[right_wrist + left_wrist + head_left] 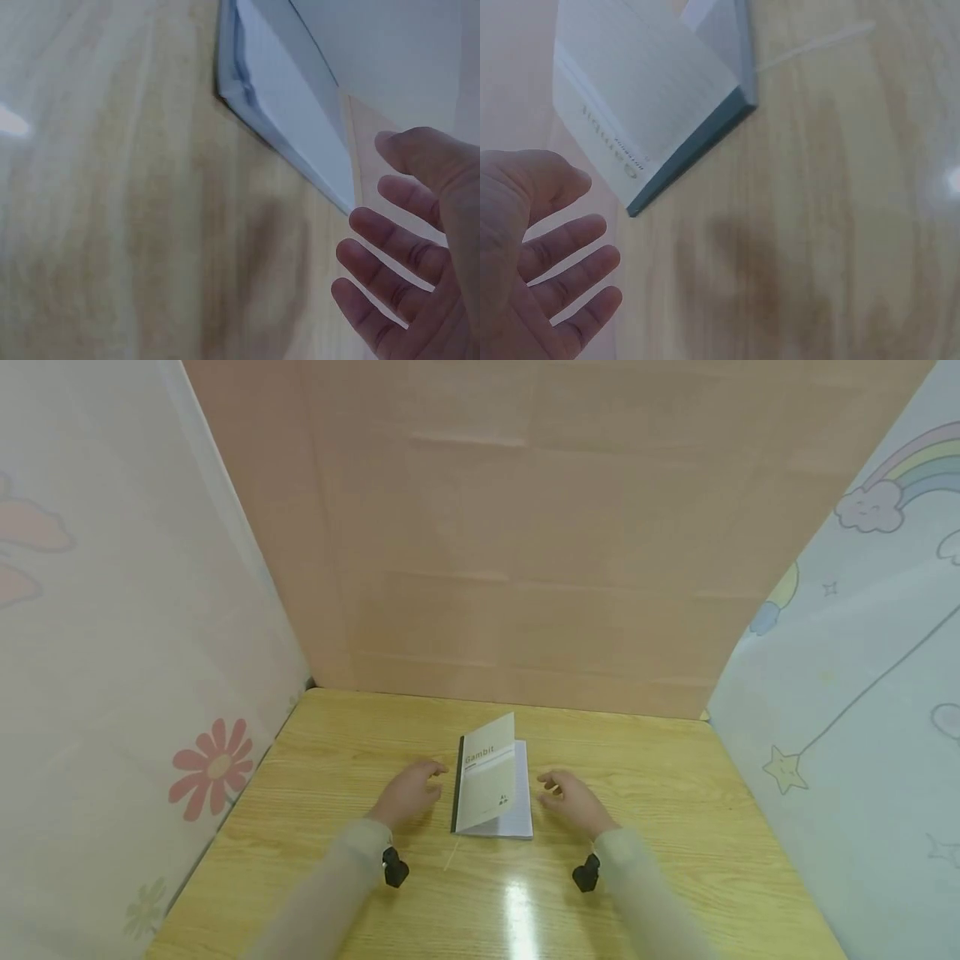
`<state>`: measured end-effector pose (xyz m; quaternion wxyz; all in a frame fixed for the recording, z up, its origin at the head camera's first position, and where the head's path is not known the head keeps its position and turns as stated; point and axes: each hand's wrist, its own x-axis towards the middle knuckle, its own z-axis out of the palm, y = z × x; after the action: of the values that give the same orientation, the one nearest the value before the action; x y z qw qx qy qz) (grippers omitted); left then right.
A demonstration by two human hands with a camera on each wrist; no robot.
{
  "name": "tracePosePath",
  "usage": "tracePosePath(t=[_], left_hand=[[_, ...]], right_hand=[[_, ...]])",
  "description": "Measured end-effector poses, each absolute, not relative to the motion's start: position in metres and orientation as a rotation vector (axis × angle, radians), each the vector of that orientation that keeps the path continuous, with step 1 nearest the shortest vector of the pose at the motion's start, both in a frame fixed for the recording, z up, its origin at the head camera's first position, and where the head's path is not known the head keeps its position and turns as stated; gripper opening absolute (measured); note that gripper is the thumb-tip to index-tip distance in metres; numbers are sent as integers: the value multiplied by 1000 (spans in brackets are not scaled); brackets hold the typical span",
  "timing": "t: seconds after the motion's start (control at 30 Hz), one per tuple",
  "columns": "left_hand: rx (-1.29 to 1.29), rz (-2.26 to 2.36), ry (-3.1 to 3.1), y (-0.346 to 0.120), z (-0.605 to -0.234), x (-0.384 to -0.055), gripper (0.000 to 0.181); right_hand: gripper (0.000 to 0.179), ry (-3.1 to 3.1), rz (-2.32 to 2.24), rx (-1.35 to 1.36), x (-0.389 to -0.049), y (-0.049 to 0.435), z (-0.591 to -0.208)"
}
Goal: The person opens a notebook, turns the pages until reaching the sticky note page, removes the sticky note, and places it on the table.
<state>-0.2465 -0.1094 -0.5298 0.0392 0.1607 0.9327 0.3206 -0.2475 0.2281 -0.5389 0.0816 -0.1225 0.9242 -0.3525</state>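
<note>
A notebook (486, 781) with a cream cover marked "Gambit" and a dark spine lies on the wooden table between both hands. Its front cover (641, 82) stands partly raised, baring white pages (281, 82) underneath. To the left of the spine, my left hand (408, 791) hovers with relaxed fingers and nothing in it; the left wrist view shows a gap between thumb and notebook. On the opposite side my right hand (576, 802) is likewise relaxed and holds nothing, fingers (386, 292) spread apart beside the page edge.
A thin pale ribbon (452, 853) trails from the notebook's bottom onto the table (315, 860). A brown paper-like backdrop (510, 543) rises behind the table. Patterned white panels flank it, left (112, 693) and right (862, 710).
</note>
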Motion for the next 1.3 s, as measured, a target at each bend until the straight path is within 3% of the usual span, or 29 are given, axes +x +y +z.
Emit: tracePosePath(t=[0.53, 1.3], left_hand=[[477, 1079, 2790, -104, -562, -234, 32], [539, 888, 2889, -96, -565, -233, 29]], right_hand=[[30, 2744, -1069, -375, -235, 222, -555], [36, 2786, -921, -419, -233, 221, -561]])
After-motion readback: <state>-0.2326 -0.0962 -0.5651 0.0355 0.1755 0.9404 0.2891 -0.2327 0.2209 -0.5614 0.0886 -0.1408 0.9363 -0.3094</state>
